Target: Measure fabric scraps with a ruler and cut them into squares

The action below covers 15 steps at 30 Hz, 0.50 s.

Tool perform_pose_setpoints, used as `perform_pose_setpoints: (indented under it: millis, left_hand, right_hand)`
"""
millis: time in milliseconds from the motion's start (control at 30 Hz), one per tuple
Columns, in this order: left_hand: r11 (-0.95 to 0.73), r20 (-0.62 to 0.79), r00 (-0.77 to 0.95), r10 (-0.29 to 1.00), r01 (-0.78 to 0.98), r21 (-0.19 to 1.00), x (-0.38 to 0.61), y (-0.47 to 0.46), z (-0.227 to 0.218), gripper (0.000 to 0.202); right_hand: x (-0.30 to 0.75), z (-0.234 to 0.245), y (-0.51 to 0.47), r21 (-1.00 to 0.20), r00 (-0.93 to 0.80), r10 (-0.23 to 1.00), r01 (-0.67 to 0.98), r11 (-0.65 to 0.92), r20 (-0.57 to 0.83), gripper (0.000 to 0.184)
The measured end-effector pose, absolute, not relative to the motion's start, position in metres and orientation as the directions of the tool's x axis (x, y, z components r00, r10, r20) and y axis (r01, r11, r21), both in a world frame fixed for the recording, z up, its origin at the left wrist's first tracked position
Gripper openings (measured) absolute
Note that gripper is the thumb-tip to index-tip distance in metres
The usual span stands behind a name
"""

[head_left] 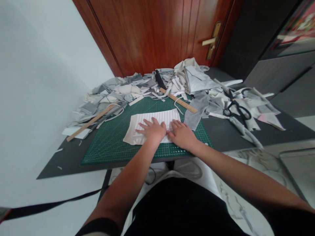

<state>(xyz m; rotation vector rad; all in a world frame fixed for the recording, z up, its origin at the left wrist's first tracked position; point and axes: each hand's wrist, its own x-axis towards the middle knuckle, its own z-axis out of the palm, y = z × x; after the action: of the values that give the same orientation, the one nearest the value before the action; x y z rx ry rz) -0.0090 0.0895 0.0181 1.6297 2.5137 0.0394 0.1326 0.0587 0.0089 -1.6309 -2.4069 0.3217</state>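
A white ribbed piece of fabric (150,119) lies flat on a green cutting mat (110,141). My left hand (153,129) rests palm down on the fabric's middle, fingers spread and stretched out. Right beside it, my right hand (181,133) also lies flat on the fabric's right part, fingers extended. Neither hand holds anything; both press on the cloth.
A heap of grey and white fabric scraps (137,88) covers the back of the dark table (221,134). Two wooden rulers (91,122) (178,100) lie at the mat's edges. Black scissors (236,109) sit among scraps on the right. A wooden door (157,32) stands behind.
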Motion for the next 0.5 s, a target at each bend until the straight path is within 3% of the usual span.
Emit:
perform_pose_setpoints:
  millis: [100,233,333,433,500]
  left_hand:
    - [0.403,-0.084,-0.395,0.915,0.908,0.118,0.002,0.102,0.014,0.087]
    - [0.189,-0.025,-0.188,0.982,0.978,0.090,-0.001,0.115,0.010,0.086]
    - [-0.108,-0.055,0.110,0.992,0.994,0.035,-0.020,0.119,0.016,0.082]
    - [-0.530,-0.141,0.523,0.840,0.848,-0.010,-0.044,0.115,0.029,0.072]
    - [-0.633,-0.129,0.624,0.771,0.774,-0.036,-0.055,0.108,0.038,0.069]
  right_hand:
    - [0.148,0.007,0.041,-0.317,-0.422,0.904,0.850,0.420,0.066,0.071]
    - [0.153,0.003,0.010,-0.344,-0.433,0.893,0.825,0.448,0.124,0.071]
    - [0.148,0.008,-0.013,-0.368,-0.433,0.882,0.801,0.472,0.187,0.066]
    - [0.151,0.025,-0.021,-0.392,-0.530,0.806,0.704,0.592,0.265,0.052]
    - [0.160,0.038,-0.008,-0.381,-0.542,0.771,0.671,0.636,0.333,0.044]
